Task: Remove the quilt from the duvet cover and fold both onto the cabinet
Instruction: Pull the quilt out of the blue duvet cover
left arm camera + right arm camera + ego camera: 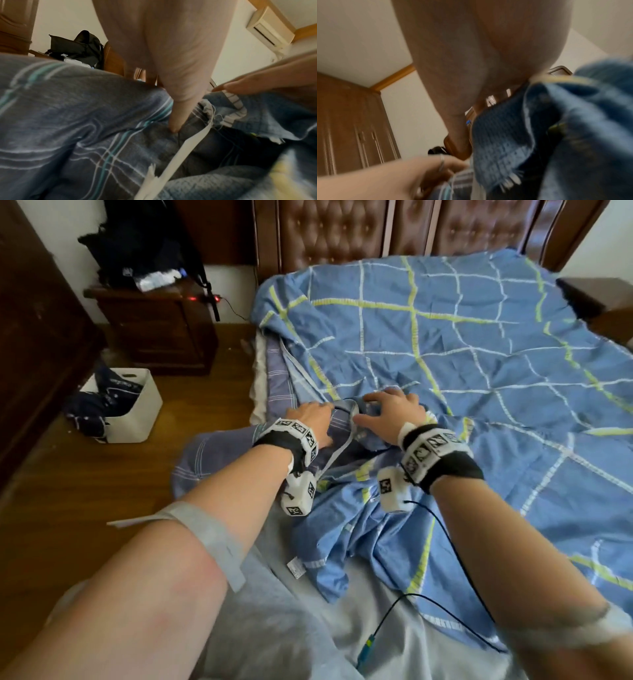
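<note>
Two hands at the cover opening, near the left edge of the bed. Left hand (313,417) on the grey-blue plaid quilt (219,453), fingers curled into the fabric beside a pale grey tape strip (337,451); left wrist view confirms a finger (175,121) dug into a quilt fold. Right hand (388,414) spread over the bunched rim of the duvet cover (479,364), fingers bent down onto the cloth; firm grip or plain press, cannot tell. Hands nearly touching, opening between them.

Cover: blue with white and yellow-green grid, spread flat across most of the bed up to the tufted brown headboard (342,231). Quilt corner out of the cover and hanging over the left bed edge. Near corner of cover rumpled, small white label (296,568) exposed.

Bare wood floor (85,491) to the left. White bin (137,412) with dark clothes spilling out. Dark nightstand (154,330) with a black bag (137,244) on top. Second dark cabinet (603,299) at the right bed edge. Wardrobe doors (351,128) and a wall air conditioner (269,28) visible from the wrist views, both blurred.
</note>
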Tool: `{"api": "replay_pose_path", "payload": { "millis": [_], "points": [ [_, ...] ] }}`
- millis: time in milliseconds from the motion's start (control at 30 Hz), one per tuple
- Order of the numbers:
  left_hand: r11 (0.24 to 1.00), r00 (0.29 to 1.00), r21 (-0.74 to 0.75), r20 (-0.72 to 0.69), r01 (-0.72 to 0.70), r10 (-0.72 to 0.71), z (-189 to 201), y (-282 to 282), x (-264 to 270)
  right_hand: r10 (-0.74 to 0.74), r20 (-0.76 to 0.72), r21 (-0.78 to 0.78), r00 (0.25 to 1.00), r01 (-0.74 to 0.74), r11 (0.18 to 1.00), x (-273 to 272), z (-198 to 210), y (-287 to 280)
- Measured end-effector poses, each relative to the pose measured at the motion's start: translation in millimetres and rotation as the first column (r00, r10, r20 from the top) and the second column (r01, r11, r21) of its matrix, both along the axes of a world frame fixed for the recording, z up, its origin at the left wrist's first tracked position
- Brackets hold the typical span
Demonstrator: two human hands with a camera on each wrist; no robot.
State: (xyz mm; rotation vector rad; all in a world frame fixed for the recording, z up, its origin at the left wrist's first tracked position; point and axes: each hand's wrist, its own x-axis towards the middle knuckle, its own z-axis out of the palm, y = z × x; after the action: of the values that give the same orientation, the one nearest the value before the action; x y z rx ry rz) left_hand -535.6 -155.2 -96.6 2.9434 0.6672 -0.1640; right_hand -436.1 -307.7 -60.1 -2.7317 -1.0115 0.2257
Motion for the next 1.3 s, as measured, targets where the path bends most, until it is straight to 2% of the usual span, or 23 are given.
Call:
{"api": "replay_pose_path", "payload": {
  "millis": [67,167,267,433,533,700,833,900,1000,1100,1200,1300],
  "points": [
    [0.998,1.0,0.061,0.014,-0.004,0.003,-0.5,-2.5,5.7,-0.027,-0.018,-0.058,0.999,0.026,0.998,-0.2,-13.5,15.9],
    [0.99,1.0,0.141,0.007,0.001,-0.002,-5.6,0.8,1.0,-0.102,-0.106,-0.035,0.989,0.099,0.994,-0.9,-33.1,20.8],
    [0.99,0.999,0.144,0.047,0.009,-0.016,-10.1,6.8,-10.0,-0.185,-0.062,0.073,0.981,0.19,0.979,8.1,-43.5,8.7],
    [0.991,0.987,0.134,0.157,-0.009,-0.012,-16.0,9.3,-33.8,-0.301,0.045,0.09,0.952,0.297,0.951,14.7,-51.1,-33.1],
    [0.991,0.983,0.131,0.183,-0.032,0.007,-15.5,11.9,-51.7,-0.371,0.029,0.084,0.928,0.367,0.926,14.0,-53.9,-62.5],
    [0.971,0.989,0.228,0.146,-0.069,0.036,11.7,42.2,-74.5,-0.514,-0.038,0.112,0.857,0.515,0.85,22.5,-59.5,-104.3],
    [0.935,0.977,0.303,0.164,-0.183,0.138,33.8,69.6,-98.4,-0.519,-0.1,0.143,0.849,0.528,0.837,20.6,-64.9,-105.0],
    [0.926,0.972,0.307,0.156,-0.219,0.178,32.2,71.7,-104.6,-0.481,-0.067,0.133,0.874,0.485,0.864,10.5,-65.1,-88.0],
    [0.92,0.956,0.283,0.191,-0.271,0.223,16.0,61.2,-103.3,-0.406,0.127,0.199,0.905,0.377,0.904,-13.1,-60.6,-56.2],
    [0.929,0.961,0.315,0.253,-0.192,0.113,-3.0,44.3,-95.6,-0.191,0.362,0.314,0.912,0.074,0.946,-43.5,-47.3,-27.1],
    [0.971,0.992,0.24,0.122,0.0,-0.03,-28.1,33.2,-94.9,0.094,0.478,0.219,0.873,-0.223,0.95,-72.1,-43.1,-3.5],
    [0.966,0.995,0.251,-0.091,0.062,-0.041,-54.8,46.9,-105.2,0.339,0.462,0.072,0.819,-0.416,0.907,-97.6,-51.2,13.9]
  ]
}}
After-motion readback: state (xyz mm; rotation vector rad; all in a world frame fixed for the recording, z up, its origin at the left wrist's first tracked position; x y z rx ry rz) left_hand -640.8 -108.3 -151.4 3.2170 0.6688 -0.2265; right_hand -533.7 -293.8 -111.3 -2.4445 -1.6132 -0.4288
